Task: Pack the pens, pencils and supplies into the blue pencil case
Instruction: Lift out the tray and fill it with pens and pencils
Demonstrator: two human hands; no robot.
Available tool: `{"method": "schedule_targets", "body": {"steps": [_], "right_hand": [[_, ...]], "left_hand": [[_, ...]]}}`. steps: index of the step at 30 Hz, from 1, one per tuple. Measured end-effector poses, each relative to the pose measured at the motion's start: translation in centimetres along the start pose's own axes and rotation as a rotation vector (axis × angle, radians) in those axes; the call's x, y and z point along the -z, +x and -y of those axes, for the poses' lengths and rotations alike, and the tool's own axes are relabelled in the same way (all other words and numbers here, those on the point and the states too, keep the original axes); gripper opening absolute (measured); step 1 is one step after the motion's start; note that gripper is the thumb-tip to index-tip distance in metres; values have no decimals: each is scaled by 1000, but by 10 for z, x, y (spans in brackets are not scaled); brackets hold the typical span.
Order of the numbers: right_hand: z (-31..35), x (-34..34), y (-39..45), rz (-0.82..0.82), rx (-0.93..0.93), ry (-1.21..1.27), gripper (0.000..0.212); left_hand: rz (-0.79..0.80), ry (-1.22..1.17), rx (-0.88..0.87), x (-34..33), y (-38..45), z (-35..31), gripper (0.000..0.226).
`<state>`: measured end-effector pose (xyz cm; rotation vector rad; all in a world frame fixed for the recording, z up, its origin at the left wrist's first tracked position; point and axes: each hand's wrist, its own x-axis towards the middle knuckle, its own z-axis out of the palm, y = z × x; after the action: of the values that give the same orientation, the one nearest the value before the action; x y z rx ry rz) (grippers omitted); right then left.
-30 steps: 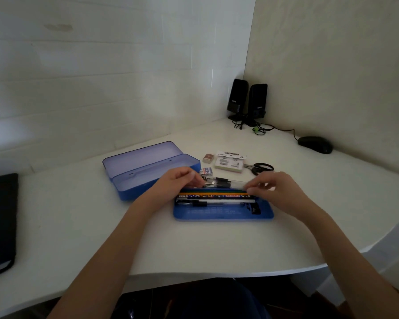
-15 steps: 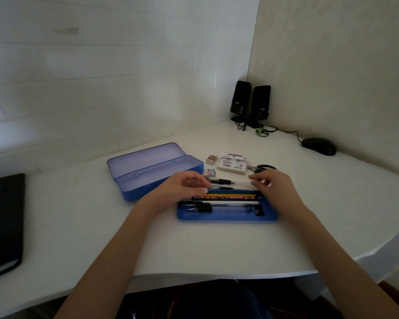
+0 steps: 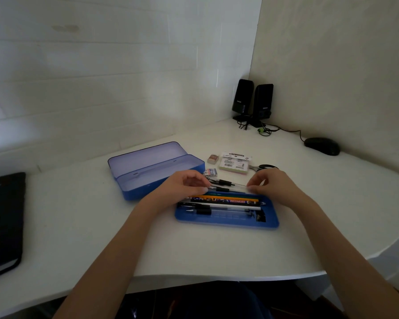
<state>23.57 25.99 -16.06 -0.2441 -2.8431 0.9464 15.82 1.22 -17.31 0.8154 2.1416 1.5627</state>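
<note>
The blue pencil case (image 3: 145, 178) lies open and empty at the back left. In front of it its blue tray (image 3: 226, 224) holds several pens and pencils side by side, with a black binder clip (image 3: 260, 217) at its right end. Two clear pens with black grips (image 3: 224, 182) lie just behind the tray's far edge. My left hand (image 3: 184, 184) pinches the left end of the nearer pen (image 3: 226, 189) and my right hand (image 3: 276, 185) pinches its right end. A small eraser (image 3: 213, 158), a lead box (image 3: 210, 172), a sticky-note pack (image 3: 234, 165) and scissors (image 3: 264, 167) lie behind.
Two black speakers (image 3: 252, 100) stand in the corner with cables, and a black mouse (image 3: 321, 146) lies to the right by the wall. A black notebook (image 3: 2, 222) rests at the desk's left edge. The desk's curved front edge runs close below the tray.
A clear pen held over the tray a second ago now lies in its front row. Both hands have moved back to the pens behind the tray.
</note>
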Motion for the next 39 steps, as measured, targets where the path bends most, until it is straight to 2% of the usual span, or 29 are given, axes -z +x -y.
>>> {"method": "schedule_targets", "body": {"steps": [4, 8, 11, 15, 20, 23, 27, 30, 33, 39], "right_hand": [[-5, -7, -3, -101, 4, -12, 3], [1, 1, -20, -179, 70, 98, 4], [12, 5, -40, -26, 126, 179, 3], [27, -2, -57, 127, 194, 137, 7], [37, -13, -62, 149, 273, 102, 16], [40, -20, -62, 143, 320, 94, 10], [33, -12, -50, -42, 254, 178, 5], [12, -3, -31, -218, 123, 110, 8], [-6, -1, -18, -145, 36, 43, 16], [3, -5, -10, -14, 38, 82, 10]], "left_hand": [[-18, 7, -18, 1, 0, 2, 11], [-61, -72, -14, 2, 3, 3, 20], [-65, -74, 1, 2, 4, 2, 21], [-30, -64, -4, 3, 2, 1, 23], [-12, -60, -1, 4, 0, 1, 22], [-13, -61, -10, 3, 0, 1, 21], [-6, -45, -4, 3, -1, 1, 20], [-5, -25, -1, 3, 0, 2, 19], [-10, -14, 13, 4, 1, 2, 17], [-6, -36, 29, 4, 2, 1, 17]]}}
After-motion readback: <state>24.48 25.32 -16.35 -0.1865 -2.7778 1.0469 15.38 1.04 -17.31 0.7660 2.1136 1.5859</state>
